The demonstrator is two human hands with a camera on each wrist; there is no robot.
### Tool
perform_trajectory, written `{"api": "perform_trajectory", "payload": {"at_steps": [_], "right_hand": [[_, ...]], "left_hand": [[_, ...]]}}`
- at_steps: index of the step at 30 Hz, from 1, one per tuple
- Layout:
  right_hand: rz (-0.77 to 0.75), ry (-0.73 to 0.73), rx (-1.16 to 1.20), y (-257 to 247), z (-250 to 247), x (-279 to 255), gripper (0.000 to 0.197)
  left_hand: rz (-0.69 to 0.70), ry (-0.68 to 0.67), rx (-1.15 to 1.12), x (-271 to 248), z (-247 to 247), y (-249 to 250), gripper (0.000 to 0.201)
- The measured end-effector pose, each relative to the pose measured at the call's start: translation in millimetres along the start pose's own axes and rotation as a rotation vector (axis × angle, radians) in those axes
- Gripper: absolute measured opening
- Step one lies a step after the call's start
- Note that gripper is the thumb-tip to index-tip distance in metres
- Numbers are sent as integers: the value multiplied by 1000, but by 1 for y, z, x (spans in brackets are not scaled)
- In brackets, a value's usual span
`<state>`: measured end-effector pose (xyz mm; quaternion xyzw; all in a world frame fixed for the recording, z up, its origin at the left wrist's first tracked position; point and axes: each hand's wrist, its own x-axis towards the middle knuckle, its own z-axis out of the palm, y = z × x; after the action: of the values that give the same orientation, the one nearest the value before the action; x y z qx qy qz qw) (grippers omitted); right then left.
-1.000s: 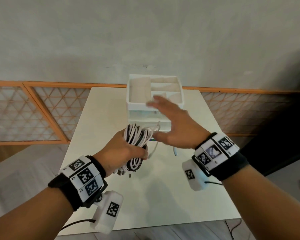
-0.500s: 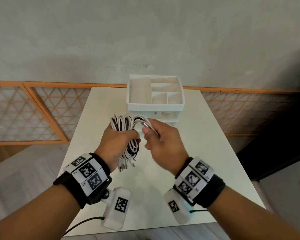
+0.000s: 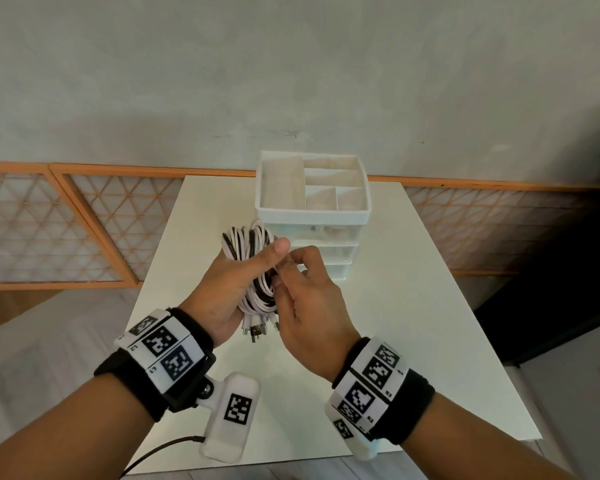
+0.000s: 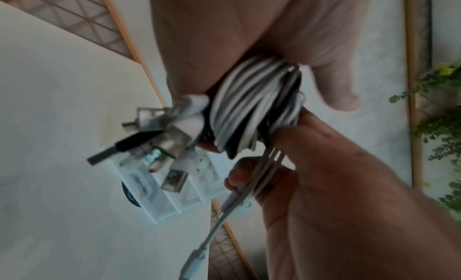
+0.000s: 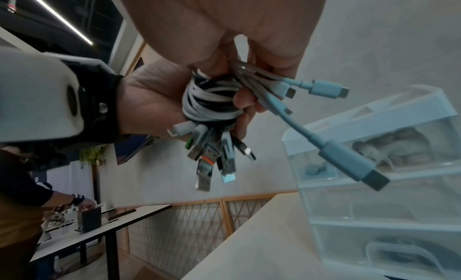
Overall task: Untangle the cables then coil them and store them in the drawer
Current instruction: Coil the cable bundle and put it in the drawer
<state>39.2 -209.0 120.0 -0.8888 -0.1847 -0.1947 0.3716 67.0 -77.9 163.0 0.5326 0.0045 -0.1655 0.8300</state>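
Item: coiled bundle of white and black cables (image 3: 252,268), held above the table, just in front of the drawers. We held it in our left hand (image 3: 227,289), fingers and thumb curled round the coil; a cluster of metal USB plugs (image 3: 257,329) hung below the palm. Our right hand (image 3: 312,306) pinched several loose pale-blue cable ends (image 5: 294,91) against the coil, their plugs sticking out past the fingers. Behind: white plastic drawer unit (image 3: 326,247) with a divided open tray on top and translucent drawers, all shut, the top one holding something we could not make out. It stood on a white rectangular table (image 3: 413,306). Surroundings: grey plaster wall (image 3: 291,64), orange-framed lattice panels (image 3: 66,230) along its foot, pale floor.
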Motion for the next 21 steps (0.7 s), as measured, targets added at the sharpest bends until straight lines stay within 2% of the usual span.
{"api": "perform_trajectory", "payload": {"at_steps": [2, 5, 7, 9, 12, 16, 19, 21], "right_hand": [[-16, -68, 23, -6, -4, 0, 50], [-47, -150, 91, -7, -14, 4, 53], [-50, -97, 166, -3, -21, 6, 51], [-72, 14, 208, 1, -24, 5, 44], [-171, 23, 158, 0, -22, 0, 37], [-263, -76, -83, -1, -23, -3, 48], [-304, -78, -145, 4, -26, -3, 46], [-282, -13, -156, 10, -29, -2, 37]], "left_hand": [[6, 44, 24, 1, 0, -1, 39], [6, 110, -19, 1, -3, -4, 24], [-14, 165, -37, 4, -6, -4, 23], [-35, 165, -52, 5, -9, -2, 18], [-54, 100, -34, 4, -11, -2, 23], [2, -50, 48, 1, -12, -1, 24], [48, 44, 87, 1, -12, -1, 15], [73, 128, 97, 2, -13, -2, 19]]}}
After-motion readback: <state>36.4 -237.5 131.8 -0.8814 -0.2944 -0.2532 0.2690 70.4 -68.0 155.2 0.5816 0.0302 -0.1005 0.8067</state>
